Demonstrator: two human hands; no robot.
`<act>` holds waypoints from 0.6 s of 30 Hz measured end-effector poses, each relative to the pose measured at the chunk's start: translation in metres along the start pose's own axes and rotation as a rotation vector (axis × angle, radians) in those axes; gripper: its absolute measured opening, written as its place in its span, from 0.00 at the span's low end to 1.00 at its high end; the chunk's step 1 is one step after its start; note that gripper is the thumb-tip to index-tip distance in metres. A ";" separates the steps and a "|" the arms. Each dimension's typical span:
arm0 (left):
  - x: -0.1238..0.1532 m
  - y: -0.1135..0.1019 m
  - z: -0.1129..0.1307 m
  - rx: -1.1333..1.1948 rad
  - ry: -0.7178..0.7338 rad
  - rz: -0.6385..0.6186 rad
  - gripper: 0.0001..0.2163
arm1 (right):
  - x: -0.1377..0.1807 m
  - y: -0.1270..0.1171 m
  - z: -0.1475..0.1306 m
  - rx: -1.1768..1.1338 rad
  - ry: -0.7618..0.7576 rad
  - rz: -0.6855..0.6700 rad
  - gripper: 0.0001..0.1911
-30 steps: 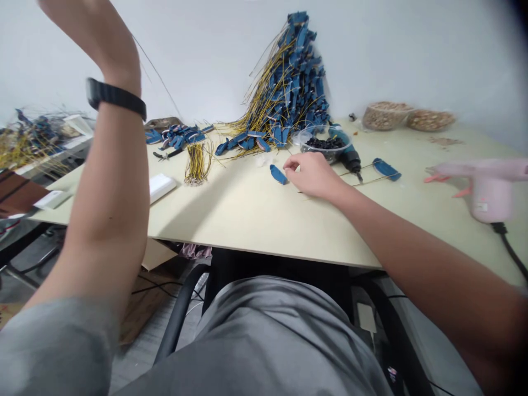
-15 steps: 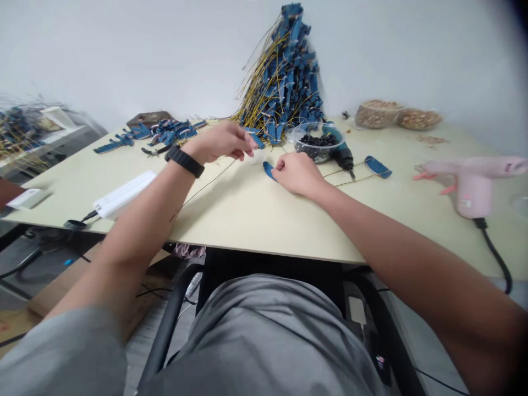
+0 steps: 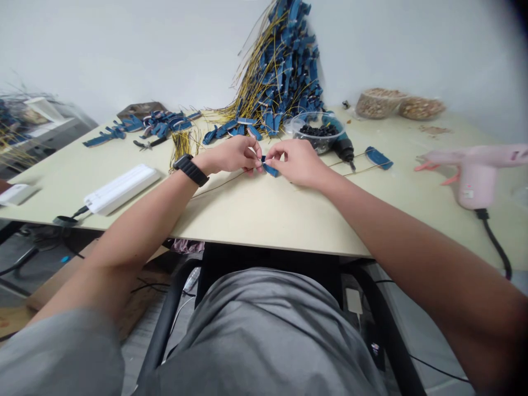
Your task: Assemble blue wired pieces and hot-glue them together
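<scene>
In the head view, my left hand (image 3: 243, 155), with a black watch (image 3: 190, 168) on its wrist, pinches a thin wire (image 3: 220, 183) that trails back toward the table's front. My right hand (image 3: 297, 160) is closed, thumb and finger pinching the edge of a small curved blue piece (image 3: 270, 168). Both sets of fingertips nearly touch at this piece, just above the table (image 3: 256, 220). Fingers hide where wire and piece come together. Right of my right hand lies another blue piece (image 3: 378, 158) with two thin wires.
A tall heap of blue pieces with yellow wires (image 3: 284, 71) leans on the wall. A clear bowl of black parts (image 3: 317, 132) and a power driver (image 3: 343, 148) stand before it. Pink glue gun (image 3: 478, 170) right; pliers (image 3: 150, 144) and a white box-shaped device (image 3: 121, 188) left.
My left hand has come right and slightly down with the wire, meeting the blue piece. My right hand has stayed near the same spot, fingertips now at the piece's upper edge.
</scene>
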State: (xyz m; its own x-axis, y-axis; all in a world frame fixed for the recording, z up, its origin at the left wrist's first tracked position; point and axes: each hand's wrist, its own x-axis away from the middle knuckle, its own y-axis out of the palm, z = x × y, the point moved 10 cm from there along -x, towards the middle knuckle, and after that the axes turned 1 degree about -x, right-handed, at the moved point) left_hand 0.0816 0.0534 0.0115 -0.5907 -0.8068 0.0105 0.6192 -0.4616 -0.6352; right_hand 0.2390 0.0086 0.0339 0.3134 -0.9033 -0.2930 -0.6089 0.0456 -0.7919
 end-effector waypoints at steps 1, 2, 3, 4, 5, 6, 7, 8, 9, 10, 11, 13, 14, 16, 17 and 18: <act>-0.001 0.002 0.000 -0.003 0.014 -0.002 0.17 | 0.000 0.001 0.000 -0.006 0.002 -0.005 0.10; -0.001 0.003 0.000 -0.004 0.022 -0.005 0.17 | 0.000 0.001 0.000 -0.011 0.005 -0.007 0.10; -0.002 0.004 0.000 -0.002 0.028 -0.008 0.18 | 0.001 0.001 0.001 -0.016 0.007 -0.008 0.10; -0.002 0.005 0.000 0.001 0.034 -0.013 0.18 | 0.001 0.001 0.001 -0.018 0.008 -0.009 0.10; -0.002 0.005 0.001 0.001 0.039 -0.020 0.19 | 0.001 0.000 0.001 -0.019 0.007 -0.009 0.10; -0.002 0.004 0.002 -0.011 0.048 -0.022 0.19 | 0.000 0.000 0.001 -0.022 0.003 -0.010 0.10; -0.002 0.002 0.004 -0.042 0.065 -0.007 0.19 | 0.000 -0.001 0.001 -0.024 0.000 -0.008 0.09; -0.002 -0.003 0.006 -0.095 0.087 0.029 0.20 | -0.001 -0.002 0.001 -0.027 -0.004 -0.001 0.08; -0.001 -0.008 0.009 -0.167 0.109 0.084 0.22 | -0.002 -0.003 0.002 -0.028 -0.004 0.009 0.07; 0.000 -0.012 0.012 -0.249 0.125 0.147 0.25 | -0.002 -0.005 0.003 -0.027 0.001 0.021 0.07; 0.002 -0.014 0.014 -0.330 0.133 0.206 0.28 | -0.003 -0.006 0.005 -0.025 0.010 0.036 0.06; 0.004 -0.009 0.013 -0.454 0.110 0.272 0.35 | -0.005 -0.008 0.009 -0.016 0.029 0.053 0.08; 0.004 -0.003 0.012 -0.495 0.091 0.285 0.37 | -0.005 -0.008 0.010 -0.011 0.034 0.056 0.09; 0.005 0.011 0.011 -0.548 0.065 0.316 0.40 | -0.006 -0.007 0.013 0.001 0.036 0.058 0.10; 0.006 0.016 0.012 -0.562 0.059 0.336 0.41 | -0.007 -0.007 0.014 0.006 0.035 0.058 0.10; 0.006 0.020 0.013 -0.571 0.054 0.354 0.41 | -0.007 -0.006 0.016 0.009 0.034 0.061 0.09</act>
State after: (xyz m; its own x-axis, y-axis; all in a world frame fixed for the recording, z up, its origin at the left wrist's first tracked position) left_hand 0.0971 0.0341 0.0085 -0.4367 -0.8470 -0.3031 0.4186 0.1069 -0.9019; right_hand 0.2520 0.0216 0.0325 0.2511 -0.9127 -0.3225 -0.6193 0.1046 -0.7782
